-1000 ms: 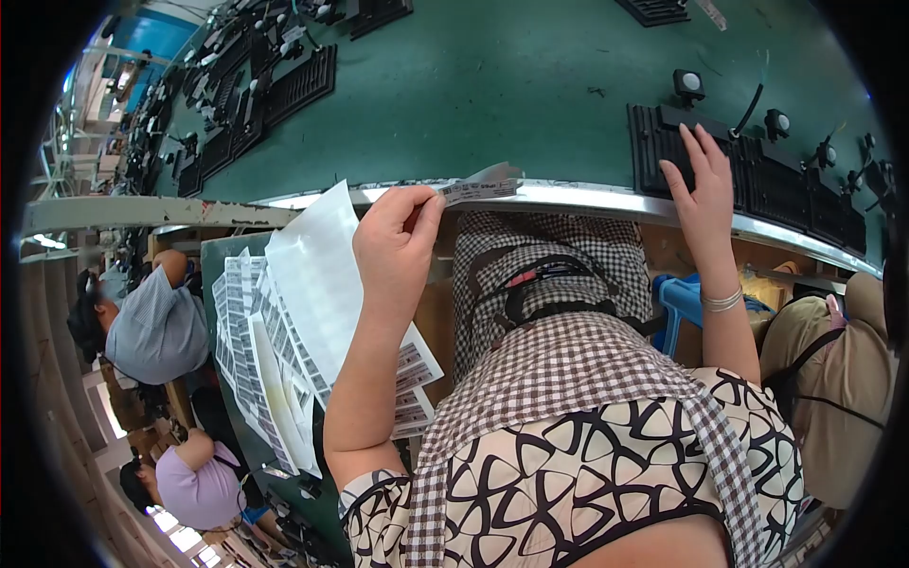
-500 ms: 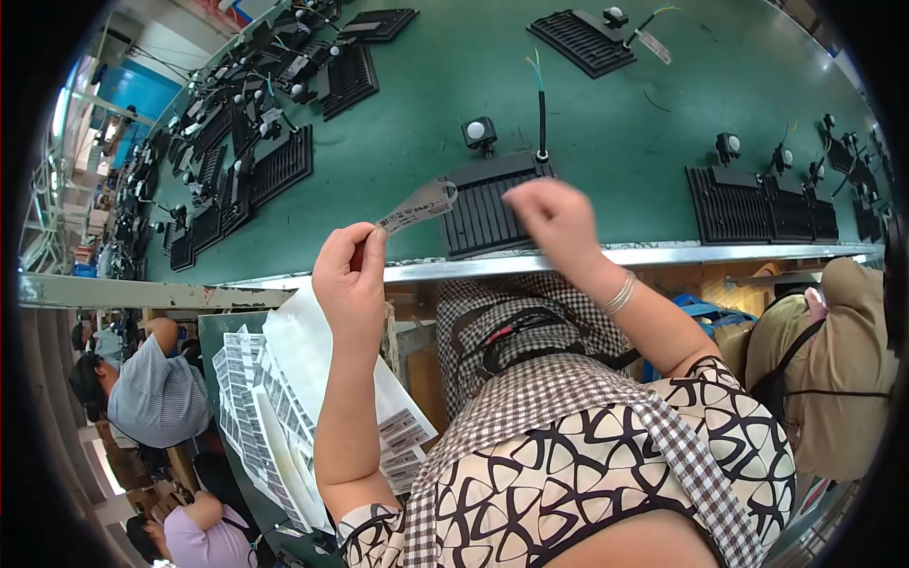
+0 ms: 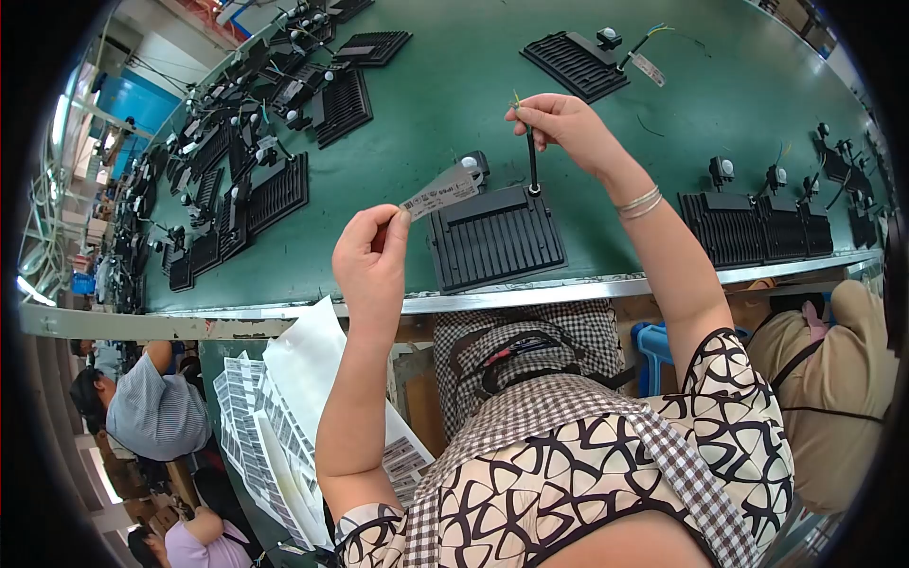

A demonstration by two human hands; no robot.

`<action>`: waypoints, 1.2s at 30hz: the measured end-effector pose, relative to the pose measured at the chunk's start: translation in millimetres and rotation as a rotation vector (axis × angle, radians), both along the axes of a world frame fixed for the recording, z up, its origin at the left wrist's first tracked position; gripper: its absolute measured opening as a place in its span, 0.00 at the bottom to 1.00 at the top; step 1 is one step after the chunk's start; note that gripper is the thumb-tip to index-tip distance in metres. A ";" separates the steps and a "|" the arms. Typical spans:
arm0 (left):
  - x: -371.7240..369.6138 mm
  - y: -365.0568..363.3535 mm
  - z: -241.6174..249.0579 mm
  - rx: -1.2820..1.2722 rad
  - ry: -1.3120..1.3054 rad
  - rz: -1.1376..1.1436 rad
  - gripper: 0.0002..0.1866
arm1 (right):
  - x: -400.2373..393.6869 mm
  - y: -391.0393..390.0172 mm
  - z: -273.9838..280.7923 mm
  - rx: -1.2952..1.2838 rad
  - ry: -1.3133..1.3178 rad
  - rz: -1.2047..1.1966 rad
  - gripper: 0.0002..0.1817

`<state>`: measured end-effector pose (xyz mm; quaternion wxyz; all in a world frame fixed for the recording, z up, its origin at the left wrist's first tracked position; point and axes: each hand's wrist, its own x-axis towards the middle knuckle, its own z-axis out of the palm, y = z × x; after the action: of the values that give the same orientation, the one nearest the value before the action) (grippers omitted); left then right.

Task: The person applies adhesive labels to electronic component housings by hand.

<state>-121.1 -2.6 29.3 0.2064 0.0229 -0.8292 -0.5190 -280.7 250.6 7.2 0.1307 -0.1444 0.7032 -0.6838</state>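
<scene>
Pinched in my left hand (image 3: 372, 244) is one end of a clear-and-grey printed label (image 3: 443, 194), which extends up and right over the sensor of a black finned lamp (image 3: 497, 241). The lamp lies at the table's near edge. From its top edge a black cable (image 3: 533, 161) stands up, and the fingers of my right hand (image 3: 559, 128) are closed around the cable's upper end, where thin coloured wires show. The label does not visibly touch the cable.
Many black lamps (image 3: 275, 194) crowd the green table's (image 3: 398, 123) left side. Another lamp (image 3: 578, 64) with a tagged cable lies at the back. More lamps (image 3: 724, 227) line the right. Label sheets (image 3: 270, 426) lie lower left. People (image 3: 156, 402) sit at left; another person (image 3: 833, 388) is at right.
My right hand has moved up from above the lamp's fins and closed on the cable end. My left hand has shifted slightly right with the label, which now overlaps the sensor.
</scene>
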 end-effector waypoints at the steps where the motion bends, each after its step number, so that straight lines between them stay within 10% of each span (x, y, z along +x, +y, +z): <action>1: -5.0 3.2 -0.3 0.035 -0.007 0.003 0.07 | 4.3 -2.7 1.8 0.069 0.074 -0.023 0.14; 36: -73.3 63.6 -55.7 -0.003 -0.170 -0.083 0.07 | 52.4 13.1 -53.9 -0.039 -0.136 -0.045 0.19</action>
<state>-194.4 61.1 -26.4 0.1137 0.0322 -0.8447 -0.5220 -228.3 263.7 -46.7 0.1598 -0.0843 0.6824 -0.7083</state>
